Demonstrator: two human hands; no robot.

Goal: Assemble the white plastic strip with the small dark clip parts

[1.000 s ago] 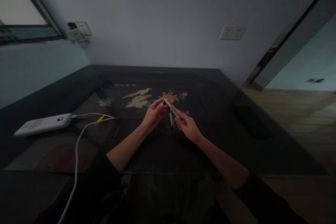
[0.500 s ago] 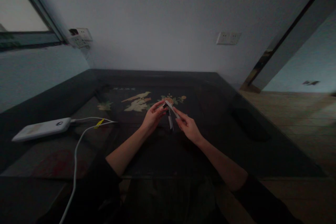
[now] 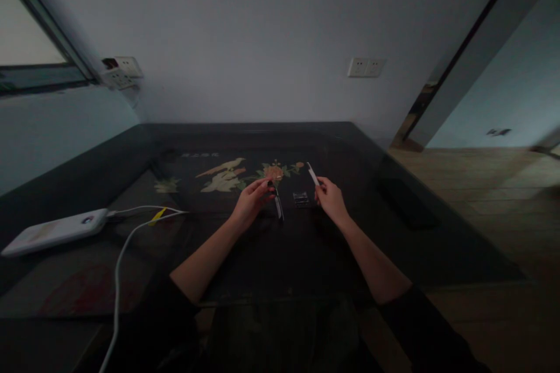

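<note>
My left hand (image 3: 251,201) pinches the upper end of a slim dark and silver piece (image 3: 278,205) that hangs down toward the dark table (image 3: 280,256). My right hand (image 3: 330,199) holds a thin white strip (image 3: 312,173) up and off to the right, apart from the left hand's piece. Between the hands a small dark ribbed object (image 3: 300,199) lies on the table. The light is dim, so I cannot tell what the two pieces are.
A white power bank (image 3: 52,231) with white cables (image 3: 126,239) and a yellow tag lies at the left. The table bears a bird-and-flower inlay (image 3: 227,173). Wall sockets (image 3: 365,67) sit behind. A wooden floor and a doorway (image 3: 472,186) lie to the right.
The two pieces were joined between both hands. Now my right hand has drawn the white strip away to the right, and the small ribbed object shows on the table.
</note>
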